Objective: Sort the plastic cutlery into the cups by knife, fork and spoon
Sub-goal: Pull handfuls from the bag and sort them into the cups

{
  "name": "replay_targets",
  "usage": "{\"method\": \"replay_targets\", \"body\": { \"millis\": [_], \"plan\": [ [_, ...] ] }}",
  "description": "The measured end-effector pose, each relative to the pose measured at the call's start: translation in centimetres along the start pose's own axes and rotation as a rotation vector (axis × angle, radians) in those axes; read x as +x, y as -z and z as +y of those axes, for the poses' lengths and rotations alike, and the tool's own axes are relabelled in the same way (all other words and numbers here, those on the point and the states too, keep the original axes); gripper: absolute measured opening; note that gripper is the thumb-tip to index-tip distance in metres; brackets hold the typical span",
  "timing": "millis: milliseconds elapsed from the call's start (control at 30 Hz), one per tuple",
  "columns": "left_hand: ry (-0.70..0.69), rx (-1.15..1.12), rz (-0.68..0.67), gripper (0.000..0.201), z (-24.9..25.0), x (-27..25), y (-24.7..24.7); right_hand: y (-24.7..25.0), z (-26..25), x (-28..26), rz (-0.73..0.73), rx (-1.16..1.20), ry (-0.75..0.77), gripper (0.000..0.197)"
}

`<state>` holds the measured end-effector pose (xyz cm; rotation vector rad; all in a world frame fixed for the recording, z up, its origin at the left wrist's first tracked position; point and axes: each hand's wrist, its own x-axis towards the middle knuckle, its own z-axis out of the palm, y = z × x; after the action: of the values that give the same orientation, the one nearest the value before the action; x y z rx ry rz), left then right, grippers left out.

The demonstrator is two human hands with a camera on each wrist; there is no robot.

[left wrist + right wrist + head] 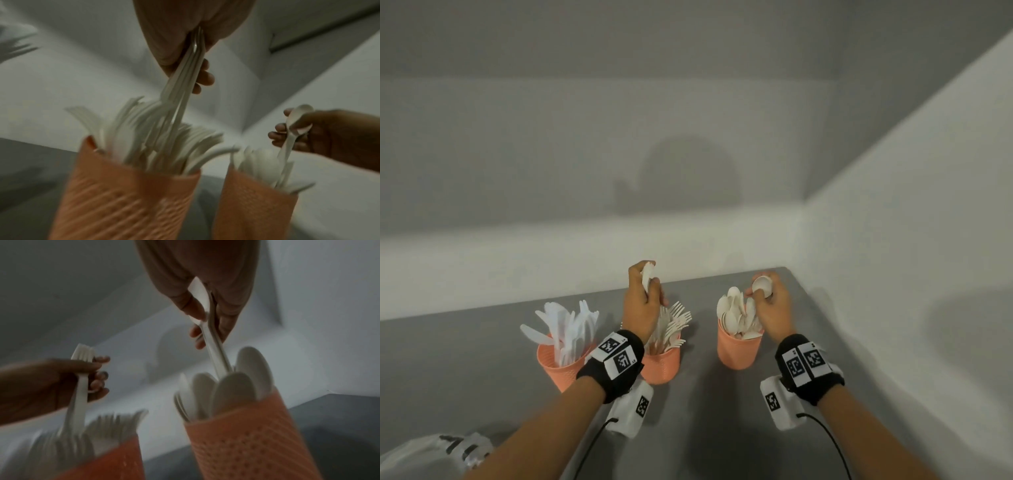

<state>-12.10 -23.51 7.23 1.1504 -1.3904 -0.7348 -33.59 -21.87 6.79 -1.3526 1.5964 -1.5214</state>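
grey tabletop [482,359] against white walls, bearing three orange cups in a row: knife cup [558,366] left, fork cup [662,365] middle, spoon cup [739,349] right. left hand [642,301] clamped on a bundle of forks [185,78], handles down in the fork cup. right hand [770,305] clamped on spoons [213,344], handles down in the spoon cup.

Dim, flat light — a soft head-shaped shadow on the wall [688,174]; both wrist views are murky, smeared with blur.
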Motion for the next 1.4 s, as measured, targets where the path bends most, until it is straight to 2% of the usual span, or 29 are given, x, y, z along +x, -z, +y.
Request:
{"method": "replay_targets", "body": {
  "millis": [67, 133, 300, 467, 600, 667, 733, 800, 867, 967, 1033, 1133, 1167, 1300, 1367, 1400],
  "plan": [
    [-0.017, 0.071, 0.0, 0.035, -1.0, -0.9, -0.1, -0.2, 1.2, -0.3, -0.057, -0.103, -0.012, 0.012],
    [-0.017, 0.117, 0.009, 0.044, -1.9, -1.5, -0.2, -0.3, 2.0, -0.5, -0.057, -0.143, 0.011, 0.01],
    [-0.034, 0.208, 0.006, 0.041, -2.5, -1.9, -0.4, -0.4, 2.2, 0.0, -0.094, -0.261, 0.126, 0.036],
    [-0.051, 0.31, 0.017, 0.027, -3.0, -1.9, -0.2, -0.6, 1.5, 0.0, -0.188, -0.454, 0.281, 0.047],
    [-0.114, 0.401, -0.005, 0.054, -3.2, -2.0, 0.2, -1.2, 2.1, 0.3, -0.222, -0.704, 0.42, 0.056],
    [-0.137, 0.545, -0.042, 0.059, -3.6, -2.4, 0.5, -1.6, 2.9, 0.3, -0.313, -0.824, 0.361, 0.067],
    [-0.1, 0.754, -0.121, 0.067, -4.2, -3.1, 0.7, -1.7, 4.1, 0.0, -0.392, -0.865, 0.313, 0.083],
    [-0.043, 0.884, -0.205, 0.076, -4.6, -3.8, 0.8, -1.7, 4.9, -0.3, -0.408, -0.875, 0.307, 0.093],
    [-0.031, 0.886, -0.231, 0.081, -4.6, -3.7, 1.0, -1.7, 4.4, -0.2, -0.386, -0.907, 0.289, 0.087],
    [-0.066, 0.817, -0.217, 0.08, -4.0, -3.6, 1.0, -1.5, 3.7, -0.3, -0.277, -0.984, 0.268, 0.082],
    [-0.071, 0.805, -0.243, 0.083, -4.1, -3.7, 1.0, -1.5, 3.8, -0.6, -0.295, -1.008, 0.246, 0.082],
    [-0.067, 0.866, -0.363, 0.11, -4.3, -4.1, 0.4, -1.9, 3.9, -0.9, -0.301, -0.984, 0.23, 0.075],
    [-0.05, 0.905, -0.382, 0.112, -4.2, -4.1, 0.1, -2.0, 3.9, -0.9, -0.294, -0.993, 0.228, 0.069],
    [0.06, 1.067, -0.442, 0.095, -3.4, -3.9, -1.3, -2.5, 3.5, -1.0, -0.342, -1.071, 0.184, 0.05],
    [0.086, 1.096, -0.453, 0.083, -3.1, -3.8, -1.6, -2.4, 3.4, -0.9, -0.354, -1.077, 0.204, 0.055],
    [0.106, 1.077, -0.449, 0.08, -2.8, -3.8, -1.6, -2.3, 3.3, -0.8, -0.348, -1.081, 0.212, 0.064]
  ]
}}
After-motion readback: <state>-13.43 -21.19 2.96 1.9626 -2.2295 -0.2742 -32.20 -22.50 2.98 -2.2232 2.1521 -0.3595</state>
